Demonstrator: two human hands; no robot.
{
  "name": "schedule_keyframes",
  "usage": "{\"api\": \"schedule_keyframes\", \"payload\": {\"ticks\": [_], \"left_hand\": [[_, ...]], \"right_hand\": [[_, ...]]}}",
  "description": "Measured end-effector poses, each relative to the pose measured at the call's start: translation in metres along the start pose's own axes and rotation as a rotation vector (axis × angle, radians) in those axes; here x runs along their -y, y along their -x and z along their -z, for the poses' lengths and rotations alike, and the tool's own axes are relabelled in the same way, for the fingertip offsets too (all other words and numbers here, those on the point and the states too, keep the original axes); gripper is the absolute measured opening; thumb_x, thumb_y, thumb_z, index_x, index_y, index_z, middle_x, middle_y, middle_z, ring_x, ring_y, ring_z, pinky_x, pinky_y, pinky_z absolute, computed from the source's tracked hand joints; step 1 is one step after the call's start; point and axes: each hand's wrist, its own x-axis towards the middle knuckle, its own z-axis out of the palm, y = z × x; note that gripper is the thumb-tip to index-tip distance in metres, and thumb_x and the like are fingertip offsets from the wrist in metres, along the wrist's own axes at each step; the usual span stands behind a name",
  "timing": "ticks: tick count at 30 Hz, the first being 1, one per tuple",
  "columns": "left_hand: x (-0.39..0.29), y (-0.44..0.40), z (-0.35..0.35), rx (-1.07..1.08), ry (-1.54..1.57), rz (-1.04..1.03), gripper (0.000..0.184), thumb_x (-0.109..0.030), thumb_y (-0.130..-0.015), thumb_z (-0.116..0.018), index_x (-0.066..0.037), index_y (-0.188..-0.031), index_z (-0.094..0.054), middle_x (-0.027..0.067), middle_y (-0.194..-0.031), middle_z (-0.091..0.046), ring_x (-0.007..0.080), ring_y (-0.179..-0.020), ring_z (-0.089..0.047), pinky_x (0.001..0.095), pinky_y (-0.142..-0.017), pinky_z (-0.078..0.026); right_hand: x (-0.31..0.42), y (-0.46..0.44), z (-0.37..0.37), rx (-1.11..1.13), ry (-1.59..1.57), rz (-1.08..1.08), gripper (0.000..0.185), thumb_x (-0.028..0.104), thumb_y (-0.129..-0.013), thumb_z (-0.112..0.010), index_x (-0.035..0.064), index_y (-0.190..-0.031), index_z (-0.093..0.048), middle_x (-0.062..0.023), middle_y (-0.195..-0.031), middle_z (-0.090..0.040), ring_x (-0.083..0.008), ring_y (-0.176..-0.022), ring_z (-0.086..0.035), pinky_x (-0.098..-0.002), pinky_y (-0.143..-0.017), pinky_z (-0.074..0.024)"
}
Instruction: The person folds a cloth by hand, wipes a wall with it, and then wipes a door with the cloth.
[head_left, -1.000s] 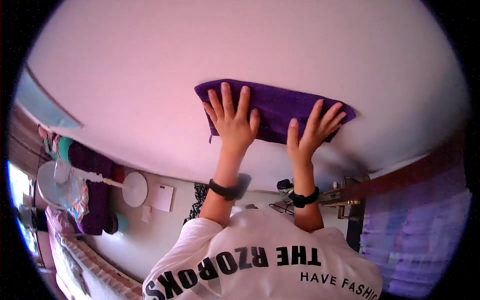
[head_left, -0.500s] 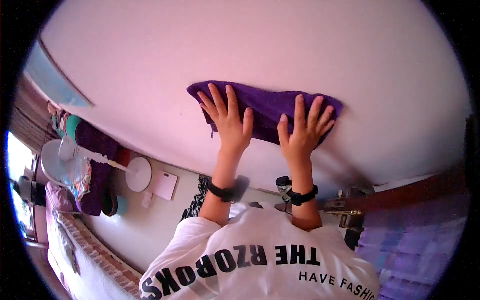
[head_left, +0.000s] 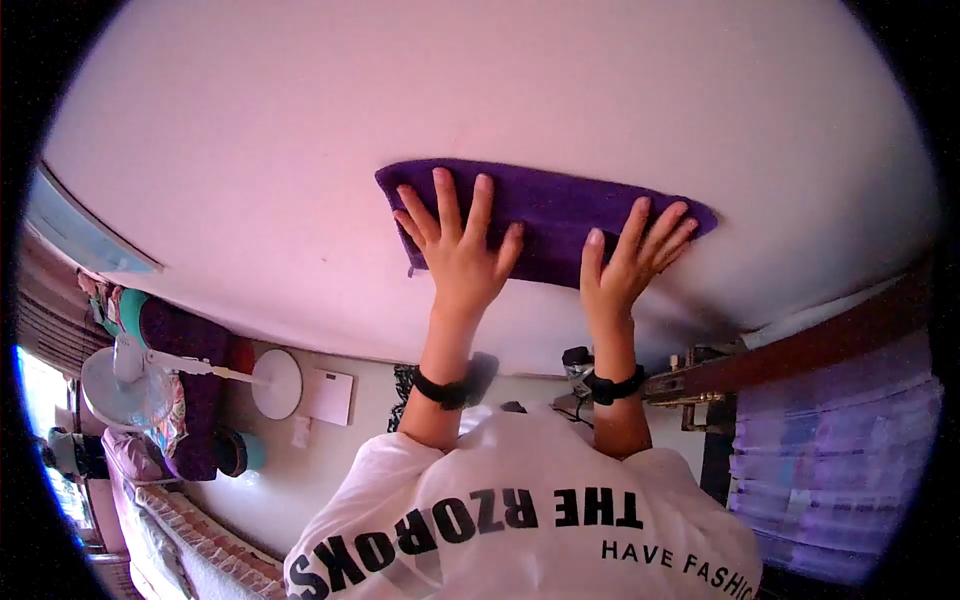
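Observation:
A purple cloth (head_left: pixel 560 215) lies spread flat against a pale wall (head_left: pixel 620 90). My left hand (head_left: pixel 460 245) presses on its left part with the fingers spread and the thumb pointing up to the right. On the cloth's right part rests my right hand (head_left: pixel 625 262), its fingers also fanned out and flat. The cloth's top edge shows above my fingertips, and a small loop hangs at its lower left corner. Each wrist wears a black band.
A white fan (head_left: pixel 275 384) stands at the left, near a bed (head_left: pixel 190 530) and a flat pale square (head_left: pixel 328 396) on the floor. A purple curtain (head_left: pixel 830 470) hangs at the right, beside a door handle (head_left: pixel 690 400).
Between the earlier frames my hands came closer together and the cloth bunched. Now they are farther apart again, my right hand has shifted right, and the cloth is stretched wider. The view has tilted slightly.

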Motion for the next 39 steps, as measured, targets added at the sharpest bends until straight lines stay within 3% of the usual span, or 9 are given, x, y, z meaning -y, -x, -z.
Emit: {"api": "schedule_keyframes", "payload": {"ticks": [5, 9, 16, 23, 27, 28, 32, 33, 39], "left_hand": [[-0.003, -0.028, 0.011, 0.033, -0.026, -0.028, 0.050, -0.038, -0.074, -0.052, -0.018, -0.120, -0.043, 0.0155, -0.133, -0.020, 0.0475, -0.120, -0.007, 0.0599, -0.092, -0.007], [-0.010, -0.079, 0.024, -0.118, -0.103, -0.072, 0.051, -0.040, -0.074, -0.048, -0.021, -0.121, -0.042, 0.0148, -0.132, -0.024, 0.0428, -0.121, -0.015, 0.0544, -0.094, -0.014], [0.000, -0.062, 0.012, -0.169, -0.108, -0.053, 0.051, -0.039, -0.073, -0.049, -0.018, -0.119, -0.044, 0.0196, -0.131, -0.024, 0.0462, -0.119, -0.013, 0.0575, -0.092, -0.012], [0.019, 0.007, -0.007, -0.044, -0.039, 0.016, 0.051, -0.034, -0.073, -0.050, -0.014, -0.119, -0.042, 0.0225, -0.131, -0.019, 0.0500, -0.118, -0.009, 0.0593, -0.092, -0.009], [0.023, -0.011, 0.002, 0.005, -0.043, 0.003, 0.050, -0.032, -0.074, -0.050, -0.014, -0.120, -0.042, 0.0199, -0.133, -0.018, 0.0484, -0.119, -0.007, 0.0582, -0.093, -0.007], [0.020, -0.025, 0.010, 0.051, -0.105, -0.018, 0.054, -0.031, -0.077, -0.043, -0.009, -0.125, -0.032, 0.0217, -0.134, -0.010, 0.0467, -0.121, -0.004, 0.0562, -0.095, -0.005], [0.017, -0.067, 0.022, -0.063, -0.165, -0.042, 0.053, -0.031, -0.077, -0.043, -0.010, -0.125, -0.034, 0.0194, -0.134, -0.014, 0.0438, -0.122, -0.005, 0.0547, -0.096, -0.005], [0.017, -0.071, 0.019, -0.157, -0.107, -0.022, 0.050, -0.034, -0.073, -0.050, -0.019, -0.120, -0.043, 0.0168, -0.132, -0.023, 0.0446, -0.120, -0.014, 0.0571, -0.092, -0.011], [0.023, -0.030, 0.000, -0.151, -0.065, 0.094, 0.050, -0.032, -0.074, -0.048, -0.014, -0.120, -0.041, 0.0213, -0.132, -0.018, 0.0471, -0.120, -0.011, 0.0594, -0.091, -0.011]], "right_hand": [[0.005, -0.028, 0.007, -0.039, 0.027, 0.032, 0.052, 0.035, -0.080, -0.041, 0.0126, -0.126, -0.031, -0.0233, -0.134, -0.010, -0.0465, -0.121, -0.004, -0.0604, -0.091, -0.0037], [0.023, -0.085, 0.027, -0.059, 0.084, 0.078, 0.051, 0.033, -0.080, -0.040, 0.0155, -0.127, -0.031, -0.0197, -0.135, -0.012, -0.0442, -0.121, -0.008, -0.0574, -0.093, -0.0068], [0.017, -0.063, 0.010, -0.093, 0.146, 0.103, 0.052, 0.036, -0.078, -0.042, 0.0152, -0.125, -0.034, -0.0201, -0.134, -0.015, -0.0444, -0.121, -0.009, -0.0582, -0.093, -0.0074], [0.009, 0.001, -0.013, -0.019, 0.047, 0.074, 0.053, 0.033, -0.077, -0.047, 0.0131, -0.124, -0.035, -0.0220, -0.133, -0.016, -0.0472, -0.120, -0.008, -0.0604, -0.091, -0.0064], [0.017, -0.021, -0.001, 0.082, 0.014, 0.083, 0.053, 0.033, -0.078, -0.045, 0.0140, -0.126, -0.032, -0.0212, -0.134, -0.014, -0.0462, -0.120, -0.008, -0.0604, -0.091, -0.0061], [0.021, -0.033, 0.003, 0.087, 0.007, 0.097, 0.053, 0.033, -0.078, -0.045, 0.0140, -0.126, -0.032, -0.0212, -0.134, -0.014, -0.0462, -0.120, -0.008, -0.0604, -0.091, -0.0061], [0.035, -0.077, 0.013, 0.088, 0.008, 0.162, 0.054, 0.034, -0.079, -0.042, 0.0148, -0.127, -0.030, -0.0204, -0.135, -0.012, -0.0447, -0.121, -0.008, -0.0594, -0.092, -0.0057], [0.038, -0.083, 0.011, 0.041, 0.034, 0.167, 0.054, 0.034, -0.078, -0.042, 0.0148, -0.128, -0.030, -0.0204, -0.135, -0.012, -0.0448, -0.121, -0.008, -0.0594, -0.092, -0.0056], [0.038, -0.063, -0.007, -0.024, 0.070, 0.218, 0.055, 0.036, -0.077, -0.041, 0.0149, -0.127, -0.031, -0.0212, -0.134, -0.014, -0.0454, -0.121, -0.009, -0.0595, -0.092, -0.0018]]}}
